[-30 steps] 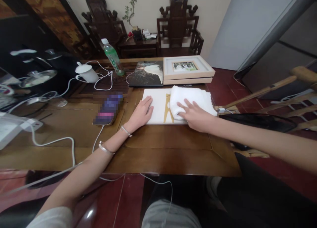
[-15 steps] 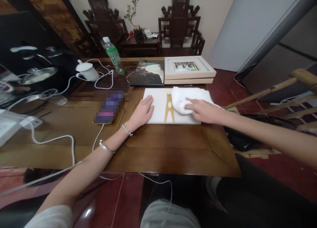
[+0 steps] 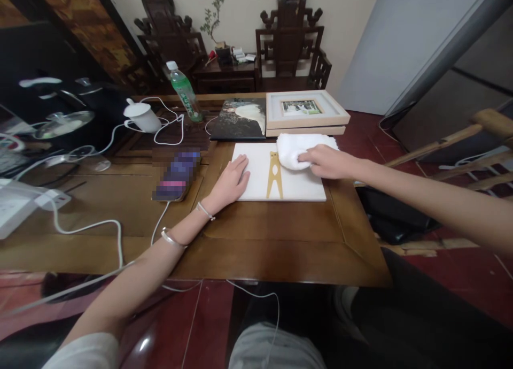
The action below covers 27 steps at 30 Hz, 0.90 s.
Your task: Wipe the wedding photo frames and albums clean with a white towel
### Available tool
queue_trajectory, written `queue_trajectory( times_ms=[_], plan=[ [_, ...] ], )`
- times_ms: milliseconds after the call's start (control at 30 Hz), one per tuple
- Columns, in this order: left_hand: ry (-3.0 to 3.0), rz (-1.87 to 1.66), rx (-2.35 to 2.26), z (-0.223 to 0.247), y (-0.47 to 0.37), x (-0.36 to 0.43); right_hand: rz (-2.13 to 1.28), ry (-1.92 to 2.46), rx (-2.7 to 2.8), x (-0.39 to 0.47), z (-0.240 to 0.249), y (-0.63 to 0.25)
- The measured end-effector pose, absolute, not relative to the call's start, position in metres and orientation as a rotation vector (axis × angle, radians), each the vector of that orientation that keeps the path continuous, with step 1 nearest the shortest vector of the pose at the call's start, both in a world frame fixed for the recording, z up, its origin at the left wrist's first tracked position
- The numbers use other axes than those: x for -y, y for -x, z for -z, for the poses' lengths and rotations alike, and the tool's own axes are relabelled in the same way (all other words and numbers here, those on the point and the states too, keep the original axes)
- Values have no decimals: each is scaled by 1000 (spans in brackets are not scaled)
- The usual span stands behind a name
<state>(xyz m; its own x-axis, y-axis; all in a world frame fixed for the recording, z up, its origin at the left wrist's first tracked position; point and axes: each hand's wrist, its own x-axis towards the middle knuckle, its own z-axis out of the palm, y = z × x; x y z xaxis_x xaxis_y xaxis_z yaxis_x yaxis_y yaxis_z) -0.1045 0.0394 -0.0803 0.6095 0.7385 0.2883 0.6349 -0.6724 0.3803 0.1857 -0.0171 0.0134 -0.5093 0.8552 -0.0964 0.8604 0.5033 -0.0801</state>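
A white board (image 3: 256, 171) with a yellow long-legged animal figure (image 3: 274, 174) lies flat on the wooden table (image 3: 256, 240). On the board's left edge rests my left hand (image 3: 232, 182), its fingers spread and holding nothing. My right hand (image 3: 326, 162) has its fingers closed on a folded white cloth (image 3: 298, 147), which covers the upper right part of the board, just right of the figure's head. Part of the cloth reaches up to the framed picture behind.
Behind the board are a dark picture panel (image 3: 242, 117) and light wooden frames (image 3: 308, 112), stacked. To the left lie a phone (image 3: 176, 176) with a cable, a lidded white cup (image 3: 141, 116), a green bottle (image 3: 185, 93) and a power strip (image 3: 24, 208).
My right hand and the cloth have moved away from me, up toward the board's far edge, uncovering more of its lower right part. My left hand has stayed in place.
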Motion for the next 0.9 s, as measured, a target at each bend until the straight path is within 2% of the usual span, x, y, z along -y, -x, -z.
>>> queue_trajectory(
  times_ms=[233, 367, 700, 900],
  plan=[
    [-2601, -620, -1134, 81, 104, -39, 157, -1515, -2780, 116, -4, -163],
    [-2600, -619, -1133, 81, 103, -40, 185, -1455, -2772, 136, -8, -156],
    [-2598, -617, -1130, 79, 102, -39, 190, -1598, -2619, 46, -10, -169],
    [-2604, -622, -1128, 81, 104, -40, 153, -1636, -2636, 3, -7, -147]
  ],
)
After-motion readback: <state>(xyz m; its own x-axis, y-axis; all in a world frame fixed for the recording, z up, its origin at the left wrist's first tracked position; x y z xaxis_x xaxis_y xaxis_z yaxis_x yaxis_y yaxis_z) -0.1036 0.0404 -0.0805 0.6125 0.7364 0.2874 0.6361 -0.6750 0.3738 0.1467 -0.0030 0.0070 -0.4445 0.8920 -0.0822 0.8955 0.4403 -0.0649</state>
